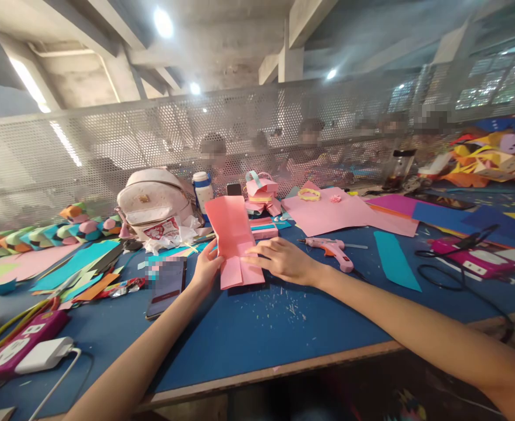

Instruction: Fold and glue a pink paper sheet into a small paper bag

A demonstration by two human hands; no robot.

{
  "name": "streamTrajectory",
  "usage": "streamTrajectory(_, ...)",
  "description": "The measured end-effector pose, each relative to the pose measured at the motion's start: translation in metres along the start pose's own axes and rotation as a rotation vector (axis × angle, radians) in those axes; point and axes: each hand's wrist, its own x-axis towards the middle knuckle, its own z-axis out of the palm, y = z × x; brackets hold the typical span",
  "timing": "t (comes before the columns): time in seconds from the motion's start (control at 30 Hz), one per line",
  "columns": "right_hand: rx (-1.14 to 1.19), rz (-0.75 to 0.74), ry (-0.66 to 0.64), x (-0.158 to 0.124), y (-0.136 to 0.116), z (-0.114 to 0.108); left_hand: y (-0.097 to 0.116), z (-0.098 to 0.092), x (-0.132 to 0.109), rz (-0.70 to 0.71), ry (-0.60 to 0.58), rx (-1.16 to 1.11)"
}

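A sheet of pink paper [233, 234], creased and folded at its near end, stands tilted up over the blue table. My left hand [207, 266] grips its left edge, thumb against the paper. At the lower right edge, the fingers of my right hand [281, 260] close on the folded flap. A smartphone [168, 286] lies by my left wrist. A pink glue gun [331, 248] rests on its side to the right of my right hand. Behind the sheet sits a small pink paper construction [261, 193].
White backpack [154, 199] and bottle [202, 190] stand at the back, before a perforated metal screen [161, 137]. Scissors [62, 292] lie left among paper scraps. Power strips [474, 260] with cables lie at both sides. Pink card [327, 213] covers the back right. People sit beyond the screen.
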Motion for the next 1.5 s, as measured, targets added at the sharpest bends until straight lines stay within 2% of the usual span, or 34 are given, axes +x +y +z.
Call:
streamTrajectory(0.1,-0.055,-0.02,-0.037,0.002,-0.005,0.01,-0.004,0.003,0.0,-0.005,0.008,0.023)
streamTrajectory(0.23,-0.021,0.077,-0.027,-0.001,-0.004,0.016,-0.006,0.005,-0.006,-0.007,0.016,0.106)
streamTrajectory(0.33,0.044,0.074,-0.077,-0.013,0.0,0.011,-0.002,0.001,-0.031,0.043,0.057,0.203)
streamTrajectory(0.4,0.082,0.059,-0.099,-0.023,0.0,0.005,0.003,-0.002,-0.059,0.149,0.067,0.305)
streamTrajectory(0.43,0.097,0.054,-0.105,-0.028,-0.002,0.002,0.006,-0.003,-0.074,0.314,0.02,0.527)
streamTrajectory(0.5,0.114,0.049,-0.121,-0.036,-0.005,-0.004,0.013,-0.002,-0.101,0.545,-0.163,0.947)
streamTrajectory(0.53,0.116,0.042,-0.131,-0.038,-0.008,-0.006,0.015,0.001,-0.111,0.601,-0.261,1.118)
streamTrajectory(0.63,0.099,-0.01,-0.162,-0.04,-0.013,-0.015,0.018,0.013,-0.122,0.676,-0.418,1.399)
streamTrajectory(0.73,0.064,-0.066,-0.185,-0.038,-0.016,-0.021,0.016,0.026,-0.113,0.759,-0.461,1.59)
streamTrajectory(0.87,-0.026,-0.06,-0.214,-0.036,-0.022,-0.022,0.016,0.036,-0.1,0.85,-0.464,1.81)
streamTrajectory(1.03,-0.151,-0.071,-0.161,-0.033,-0.026,-0.015,0.017,0.039,-0.091,0.918,-0.401,1.832)
streamTrajectory(1.17,-0.102,-0.048,-0.109,-0.033,-0.022,-0.012,0.014,0.035,-0.088,0.924,-0.342,1.785)
streamTrajectory(1.37,0.026,0.112,-0.086,-0.043,-0.022,-0.011,0.009,0.025,-0.09,0.865,-0.27,1.698)
streamTrajectory(1.5,-0.063,0.083,-0.049,-0.046,-0.023,-0.012,0.009,0.023,-0.09,0.934,-0.245,1.719)
